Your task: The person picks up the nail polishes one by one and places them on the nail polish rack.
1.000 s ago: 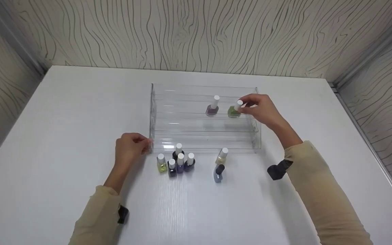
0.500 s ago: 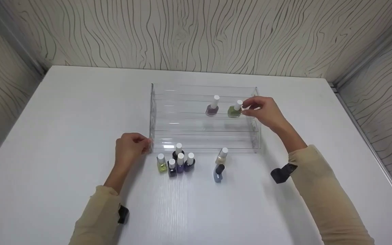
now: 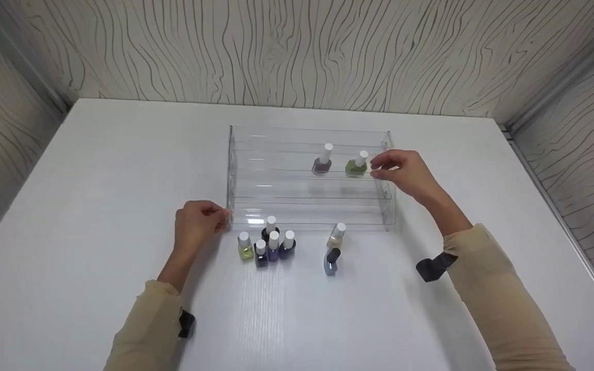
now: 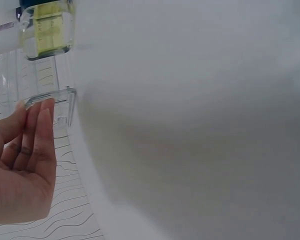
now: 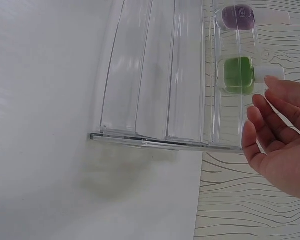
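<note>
A clear tiered acrylic display rack stands on the table. At its front left corner my left hand pinches the rack's edge between thumb and fingers, as the left wrist view also shows. Two nail polish bottles stand upright on an upper tier: a purple one and a green one, both with white caps. My right hand is just right of the green bottle, holding nothing, fingers loosely bent and parted. In the right wrist view a fingertip overlaps the green bottle's white cap; contact there is unclear.
In front of the rack, on the left, several white-capped bottles stand close together, among them a yellow one and a dark one. Further right are a pale cream bottle and a grey-blue bottle with a black cap. A patterned wall rises behind the table.
My right hand has let go of the green bottle's cap and drawn back to the right. The bottle remains on its tier. My left hand has not moved.
</note>
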{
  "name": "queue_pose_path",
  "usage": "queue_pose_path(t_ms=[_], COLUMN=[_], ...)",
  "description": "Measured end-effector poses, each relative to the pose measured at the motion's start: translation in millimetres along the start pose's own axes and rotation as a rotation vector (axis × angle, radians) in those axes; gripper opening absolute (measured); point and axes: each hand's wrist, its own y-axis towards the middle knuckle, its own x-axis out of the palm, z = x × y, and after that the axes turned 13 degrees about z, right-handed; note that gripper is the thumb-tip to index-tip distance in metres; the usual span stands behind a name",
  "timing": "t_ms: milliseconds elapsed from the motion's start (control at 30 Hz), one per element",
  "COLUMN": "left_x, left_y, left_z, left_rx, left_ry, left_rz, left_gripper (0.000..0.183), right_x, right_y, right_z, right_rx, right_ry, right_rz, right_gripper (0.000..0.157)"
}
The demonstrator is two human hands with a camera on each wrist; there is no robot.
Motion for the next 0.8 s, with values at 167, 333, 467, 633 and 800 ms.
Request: queue_pose_path(t_ms=[167,333,467,633,800], left_x=[1.1,0.9,-0.4,-0.4,1.0], left_y=[1.1,1.2,0.3,0.1,1.5], left_z=[-1.3,-1.1,0.2,0.8,-0.5], left_rx=[-0.012,0.015,0.028,0.015,0.007], left_ry=[0.013,0.009,-0.021,-0.020,-0.017], left_rz=[0.002,0.013,0.010,0.000,0.005], left_gripper=[0.009,0.010,0.010,0.010,0.010], right_x=[0.0,-0.5,-0.9,0.1,2.8], right_y=[-2,-5,-9,-13,-19], right_z=[1,0,-3,-5,-6], right_rx=[0.000,-0.009,-0.012,-0.017,-0.014], right_ry=[0.002,0.019,0.019,0.025,0.027], right_rz=[0.000,-0.006,-0.017,-0.022,-0.048], right_gripper=[0.024,0.025,0.025,0.023,0.023])
